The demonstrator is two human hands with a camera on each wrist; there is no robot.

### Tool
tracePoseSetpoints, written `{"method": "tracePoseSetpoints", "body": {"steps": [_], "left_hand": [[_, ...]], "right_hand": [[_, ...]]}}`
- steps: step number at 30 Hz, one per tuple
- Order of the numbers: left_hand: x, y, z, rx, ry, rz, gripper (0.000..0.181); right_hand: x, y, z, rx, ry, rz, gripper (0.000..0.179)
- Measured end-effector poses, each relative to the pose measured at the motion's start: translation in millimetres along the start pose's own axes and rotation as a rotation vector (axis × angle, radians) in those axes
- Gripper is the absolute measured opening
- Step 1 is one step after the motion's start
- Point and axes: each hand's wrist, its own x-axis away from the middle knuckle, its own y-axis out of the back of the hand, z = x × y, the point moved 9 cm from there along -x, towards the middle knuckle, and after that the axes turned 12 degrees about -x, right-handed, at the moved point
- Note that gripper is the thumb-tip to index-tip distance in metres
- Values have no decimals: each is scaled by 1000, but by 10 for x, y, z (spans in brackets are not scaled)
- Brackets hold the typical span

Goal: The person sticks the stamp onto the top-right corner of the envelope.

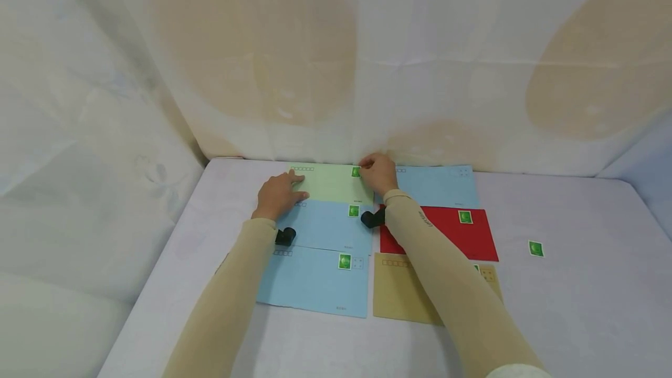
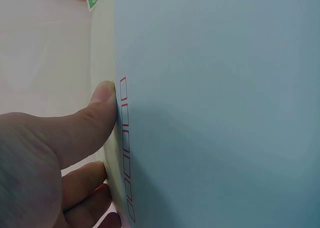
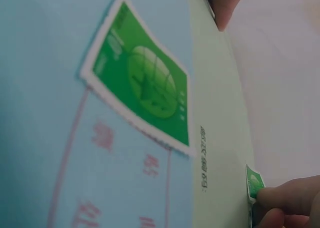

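My right hand (image 1: 380, 172) pinches a green postage stamp (image 1: 356, 172) between thumb and fingertips, at the upper right corner of a pale green envelope (image 1: 331, 185). The right wrist view shows this stamp (image 3: 255, 182) with a fingertip on its edge. At the left end of the same envelope rests my left hand (image 1: 278, 196), thumb and fingers spread apart. In the left wrist view, its thumb (image 2: 102, 100) lies along the border with the blue envelope (image 2: 215, 97).
Below lie two blue envelopes (image 1: 325, 229), each bearing a stamp (image 1: 354, 210). On the right are another blue envelope (image 1: 441, 182), a stamped red envelope (image 1: 446, 229) and a tan envelope (image 1: 404, 290) partly under my right sleeve. A loose stamp (image 1: 536, 248) lies farther right. A patterned curtain (image 1: 315, 63) hangs behind.
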Motion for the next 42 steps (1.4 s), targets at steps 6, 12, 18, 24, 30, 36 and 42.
{"method": "tracePoseSetpoints", "body": {"steps": [6,12,18,24,30,36,42], "left_hand": [[-11,-17,4,7,3,0,55],[-14,-13,12,1,6,0,55],[-1,-6,10,5,10,1,55],[0,-6,10,10,16,4,55],[-9,-8,2,13,12,4,55],[-12,-18,-2,21,16,6,55],[-25,-20,-6,8,17,7,55]], "right_hand": [[-6,1,-3,22,10,-2,17],[-21,-9,-2,42,24,-5,19],[-31,-25,-2,50,22,-8,19],[-43,-38,2,63,34,-20,19],[-49,-45,1,81,34,-26,19],[-48,-46,8,103,41,-33,19],[-56,-44,0,99,43,-31,20]]}}
